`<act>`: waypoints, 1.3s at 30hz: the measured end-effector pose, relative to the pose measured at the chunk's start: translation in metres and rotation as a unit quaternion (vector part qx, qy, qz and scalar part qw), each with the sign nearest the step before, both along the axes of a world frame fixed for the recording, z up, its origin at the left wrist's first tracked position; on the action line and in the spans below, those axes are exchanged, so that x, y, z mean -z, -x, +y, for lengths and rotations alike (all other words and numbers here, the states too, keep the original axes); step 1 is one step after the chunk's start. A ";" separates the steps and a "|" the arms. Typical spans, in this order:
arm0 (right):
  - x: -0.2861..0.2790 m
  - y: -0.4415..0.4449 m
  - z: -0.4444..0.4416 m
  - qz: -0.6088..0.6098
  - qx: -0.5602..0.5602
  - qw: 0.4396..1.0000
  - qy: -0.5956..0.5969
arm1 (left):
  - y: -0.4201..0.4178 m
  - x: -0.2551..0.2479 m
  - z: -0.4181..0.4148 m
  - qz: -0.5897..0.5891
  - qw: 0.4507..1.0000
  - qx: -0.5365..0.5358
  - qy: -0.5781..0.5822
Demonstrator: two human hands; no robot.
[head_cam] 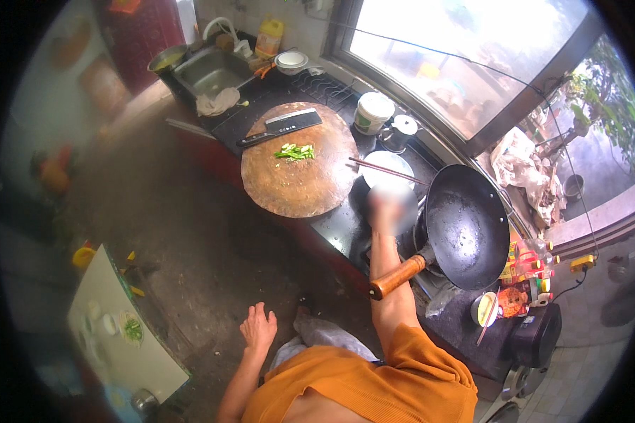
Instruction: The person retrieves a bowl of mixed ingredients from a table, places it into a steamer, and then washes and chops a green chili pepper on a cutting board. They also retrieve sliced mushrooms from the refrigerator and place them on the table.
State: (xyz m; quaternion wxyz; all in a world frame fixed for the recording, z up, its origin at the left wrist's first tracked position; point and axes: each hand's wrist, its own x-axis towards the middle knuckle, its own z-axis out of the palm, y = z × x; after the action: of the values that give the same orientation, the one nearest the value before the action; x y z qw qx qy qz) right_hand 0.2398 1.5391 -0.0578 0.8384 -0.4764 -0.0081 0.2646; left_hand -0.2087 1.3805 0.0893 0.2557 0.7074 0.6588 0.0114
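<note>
My right hand (387, 210) is blurred at the near rim of a white bowl (389, 165); whether it grips anything cannot be made out. A pair of chopsticks (386, 172) lies across that bowl. The wooden handle (400, 276) of a black wok (466, 227) crosses over my right forearm. Low at my side, my left hand (260, 328) hangs empty with its fingers apart and slightly bent. On a round wooden chopping board (296, 195) sit cut green vegetable pieces (295, 152) and a cleaver (292, 122).
A sink (211, 71) and stacked white bowls (291, 61) are at the counter's far end. A white tub (373, 112) and a metal pot (401, 132) stand by the window. Right of the wok are bottles (529, 261) and a bowl (484, 308). A pale table (111, 306) stands left.
</note>
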 end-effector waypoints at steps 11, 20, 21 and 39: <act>0.081 -0.072 -0.046 -0.817 0.062 0.507 0.268 | -0.010 -0.023 0.028 -0.033 0.999 0.019 0.019; 0.031 -0.036 -0.038 -0.623 -0.017 0.735 0.267 | 0.014 -0.016 0.005 -0.056 0.997 -0.043 0.029; 0.020 -0.027 -0.039 -0.335 -0.026 0.905 0.262 | 0.019 -0.016 0.004 -0.051 0.996 -0.062 0.028; -0.201 0.098 0.208 -0.461 -0.123 0.864 0.157 | 0.076 0.007 0.113 -0.086 0.982 -0.160 -0.046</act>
State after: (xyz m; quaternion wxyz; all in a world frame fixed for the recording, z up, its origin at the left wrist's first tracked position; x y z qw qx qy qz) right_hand 0.1423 1.7476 0.1435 0.6134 -0.6649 -0.4108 0.1137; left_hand -0.2852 1.4938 0.0821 0.2736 0.6004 0.7378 0.1428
